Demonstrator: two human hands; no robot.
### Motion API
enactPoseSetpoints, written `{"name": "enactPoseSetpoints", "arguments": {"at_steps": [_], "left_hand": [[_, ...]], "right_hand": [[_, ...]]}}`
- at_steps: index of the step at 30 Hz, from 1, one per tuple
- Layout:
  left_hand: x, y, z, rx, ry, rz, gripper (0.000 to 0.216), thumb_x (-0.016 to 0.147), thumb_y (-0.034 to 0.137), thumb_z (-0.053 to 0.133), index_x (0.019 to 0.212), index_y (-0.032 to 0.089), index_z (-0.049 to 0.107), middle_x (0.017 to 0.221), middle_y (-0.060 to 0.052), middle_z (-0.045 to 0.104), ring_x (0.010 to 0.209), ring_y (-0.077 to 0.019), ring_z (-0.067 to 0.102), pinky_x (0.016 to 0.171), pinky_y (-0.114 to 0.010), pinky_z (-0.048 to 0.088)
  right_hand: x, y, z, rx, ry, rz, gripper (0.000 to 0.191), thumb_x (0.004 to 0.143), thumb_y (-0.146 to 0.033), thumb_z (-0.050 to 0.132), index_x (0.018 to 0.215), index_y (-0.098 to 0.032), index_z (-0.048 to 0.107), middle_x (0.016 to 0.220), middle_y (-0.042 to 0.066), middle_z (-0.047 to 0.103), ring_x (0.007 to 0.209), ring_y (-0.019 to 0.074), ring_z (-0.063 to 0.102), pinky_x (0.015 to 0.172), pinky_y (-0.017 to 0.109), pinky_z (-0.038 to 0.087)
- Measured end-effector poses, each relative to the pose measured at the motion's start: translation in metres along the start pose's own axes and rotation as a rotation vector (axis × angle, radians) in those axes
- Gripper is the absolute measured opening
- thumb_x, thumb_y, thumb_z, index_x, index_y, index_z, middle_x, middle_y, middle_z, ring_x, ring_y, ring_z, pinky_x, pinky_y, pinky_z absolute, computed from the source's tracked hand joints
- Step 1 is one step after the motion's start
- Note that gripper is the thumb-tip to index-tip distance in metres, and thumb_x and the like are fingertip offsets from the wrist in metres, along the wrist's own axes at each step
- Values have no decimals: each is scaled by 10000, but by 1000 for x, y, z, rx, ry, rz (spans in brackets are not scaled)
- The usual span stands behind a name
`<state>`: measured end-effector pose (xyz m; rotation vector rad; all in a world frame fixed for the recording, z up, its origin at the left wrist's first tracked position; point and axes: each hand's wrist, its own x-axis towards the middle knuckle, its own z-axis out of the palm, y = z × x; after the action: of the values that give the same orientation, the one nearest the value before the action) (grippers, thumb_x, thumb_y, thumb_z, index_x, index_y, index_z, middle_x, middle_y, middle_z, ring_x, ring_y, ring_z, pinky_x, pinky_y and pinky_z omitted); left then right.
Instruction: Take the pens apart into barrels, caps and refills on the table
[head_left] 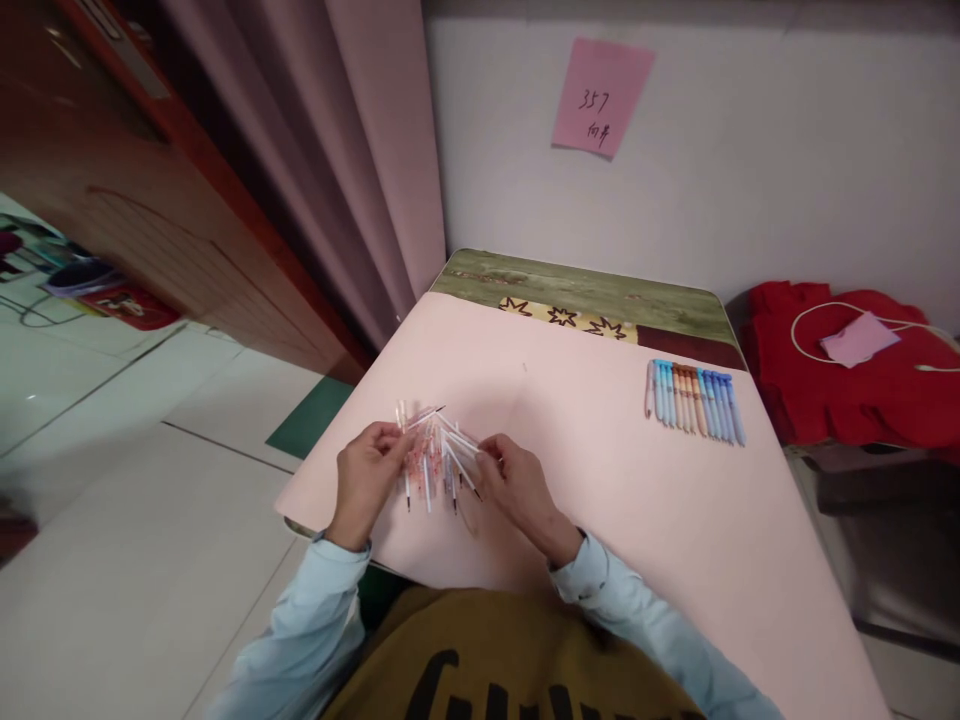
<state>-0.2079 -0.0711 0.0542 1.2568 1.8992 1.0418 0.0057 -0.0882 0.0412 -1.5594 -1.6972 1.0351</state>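
Refills [428, 482] on the counter [600, 490], "357" on the note [603, 105]

The left hand [366, 478] pinches a refill at the blurred heap's left side. The heap lies between both hands. The brown garment [487, 635] bears big dark letters, cut off below. The right hand [523, 488] pinches a white refill's end. Beyond, the wall note's "357" tops smaller characters. Farther right, pens [697, 402] lie in a row.

Handwritten "357" [594, 99] on pink note [630, 75], two Chinese characters [598, 132] beneath, illegible cut-off lettering [496, 702] on brown garment [540, 630]
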Motion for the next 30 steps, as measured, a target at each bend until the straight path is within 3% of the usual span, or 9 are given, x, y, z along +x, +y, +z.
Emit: {"name": "enactPoseSetpoints", "arguments": {"at_steps": [4,8,13,18,22,27,30], "left_hand": [[-5,-6,1,562,-28,108,283,841,490,571,806,211,608,718,-34,697,678,-213,655,616,-286,407],[-8,2,3,883,-84,78,361,911,518,433,931,212,624,800,-87,712,761,-280,664,591,-312,355],[-8,2,1,936,-77,140,402,933,538,391,948,222,639,939,-86,697,806,-266,653,613,-321,362],[-5,-10,2,859,-16,243,384,927,526,423,971,214,643,1006,-81,650,923,-249,632,693,-320,417],[3,-19,2,806,-2,330,359,930,469,434,1037,191,635,1068,-96,649,1045,-267,596,831,-335,438],[10,-20,1,778,-32,314,395,928,464,426,1105,171,622,1092,-108,656,1038,-283,597,854,-357,440],[9,-16,2,759,-24,279,388,924,453,426,1096,171,630,1091,-108,666,1004,-278,608,832,-356,440]], "right_hand": [[12,-9,16,-372,29,-141,227,939,-247,510,1144,-204,598,1038,70,706,878,205,629,711,289,409],[24,-9,30,-576,16,-245,159,953,-251,526,1079,-196,606,966,76,708,875,218,613,714,301,410],[21,-5,30,-606,25,-360,144,932,-325,593,980,-194,632,913,68,703,859,222,604,726,311,416],[12,6,18,-413,136,-352,168,946,-334,566,1009,-219,671,952,55,726,870,184,640,757,275,433],[19,31,-30,-330,303,-161,242,947,-401,542,1029,-226,687,966,43,736,811,163,663,733,265,450],[39,81,-132,-630,578,338,326,944,-431,516,1105,-203,682,955,82,736,852,237,675,712,315,436],[51,106,-175,-789,551,552,380,929,-434,532,1114,-139,684,986,174,719,927,299,672,753,366,445]]}}
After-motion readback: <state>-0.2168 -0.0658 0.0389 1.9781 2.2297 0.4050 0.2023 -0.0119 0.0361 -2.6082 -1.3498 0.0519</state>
